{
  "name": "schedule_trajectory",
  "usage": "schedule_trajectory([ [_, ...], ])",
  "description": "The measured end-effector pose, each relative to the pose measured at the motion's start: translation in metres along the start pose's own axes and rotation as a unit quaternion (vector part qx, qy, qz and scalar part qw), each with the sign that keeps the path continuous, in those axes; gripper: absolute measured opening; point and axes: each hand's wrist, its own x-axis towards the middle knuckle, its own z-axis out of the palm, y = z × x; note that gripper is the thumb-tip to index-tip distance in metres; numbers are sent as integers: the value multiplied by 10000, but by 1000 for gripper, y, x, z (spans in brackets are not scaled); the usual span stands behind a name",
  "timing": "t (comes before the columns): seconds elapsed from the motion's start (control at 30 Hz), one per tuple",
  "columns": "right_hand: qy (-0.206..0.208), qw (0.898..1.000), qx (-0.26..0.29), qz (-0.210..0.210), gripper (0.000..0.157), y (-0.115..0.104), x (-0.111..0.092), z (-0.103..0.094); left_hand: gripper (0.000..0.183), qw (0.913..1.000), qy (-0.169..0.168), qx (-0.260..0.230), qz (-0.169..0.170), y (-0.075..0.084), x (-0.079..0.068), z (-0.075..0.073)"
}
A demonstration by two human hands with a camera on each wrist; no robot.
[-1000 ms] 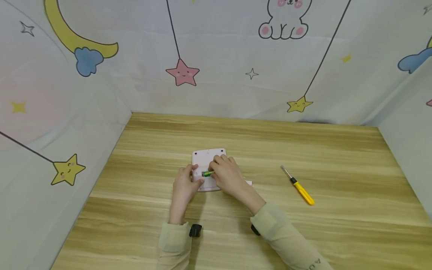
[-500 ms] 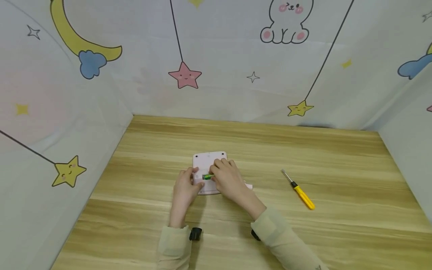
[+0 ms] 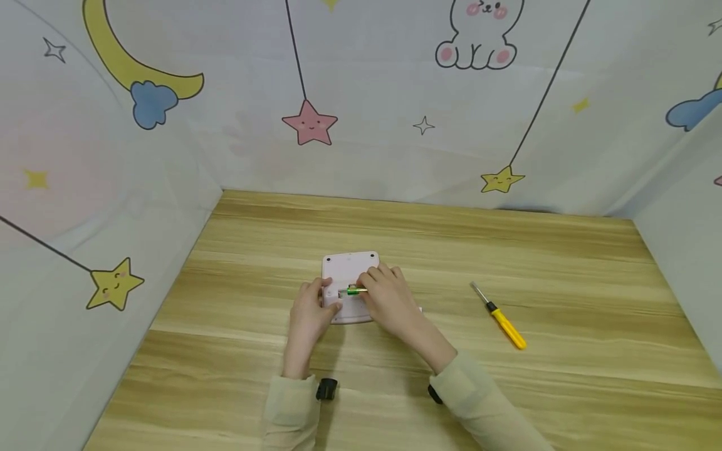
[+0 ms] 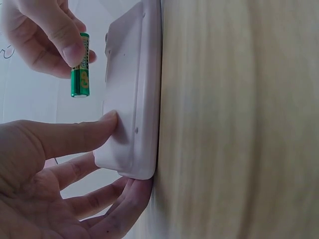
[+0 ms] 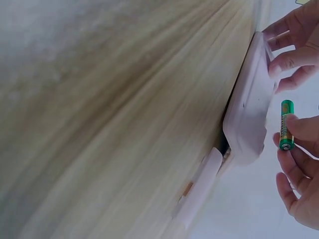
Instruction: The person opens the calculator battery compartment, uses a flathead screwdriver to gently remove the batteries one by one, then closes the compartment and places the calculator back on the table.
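Note:
A pale pink flat device (image 3: 344, 269), a small open slot in its upturned face, lies on the table with dark round feet showing at its far corners. My left hand (image 3: 310, 307) grips its left edge, thumb on the upper face and fingers against the side. With thumb and fingers, my right hand (image 3: 389, 297) pinches a green battery (image 3: 355, 290) above that face. In the left wrist view the battery (image 4: 80, 84) is clear of the device (image 4: 129, 99). The right wrist view shows the battery (image 5: 286, 124) apart from the surface too.
A screwdriver (image 3: 504, 322) with a yellow handle lies on the wooden table (image 3: 564, 275) to the right. Beside the device is a narrow pale pink piece (image 5: 199, 191), mostly hidden by my right hand in the head view. Printed cloth walls (image 3: 366, 163) border the table.
The battery has come up out of the slot in the device and shifted slightly right with my right hand. My left hand keeps its grip on the device's edge.

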Motion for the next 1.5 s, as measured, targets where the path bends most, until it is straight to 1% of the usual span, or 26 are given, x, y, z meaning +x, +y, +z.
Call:
schedule_trajectory([
  [0.17, 56, 10000, -57, -18, 13, 1, -5, -3, 49, 10000, -8, 24, 14, 1, 0, -1],
  [0.37, 17, 10000, -29, 6, 20, 3, -12, -7, 49, 10000, -34, 33, -18, 3, -1, -2],
  [0.7, 41, 9999, 31, 102, 15, 9, -27, -9, 50, 9999, -76, 73, -36, 2, 0, -2],
  [0.9, -91, 9999, -8, 86, 13, 11, -34, -10, 50, 9999, -105, 91, -6, 2, -1, -4],
  [1.13, -158, 9997, -170, -64, 9, 16, -39, -11, 50, 9999, -99, 95, -39, 4, -2, -4],
  [1.4, -328, 9985, -434, -57, 13, 20, -48, -14, 51, 9999, -90, 83, -79, 5, -1, -2],
  [1.5, -361, 9985, -420, -48, 12, 22, -51, -14, 51, 9999, -99, 87, -105, 6, -2, -2],
])
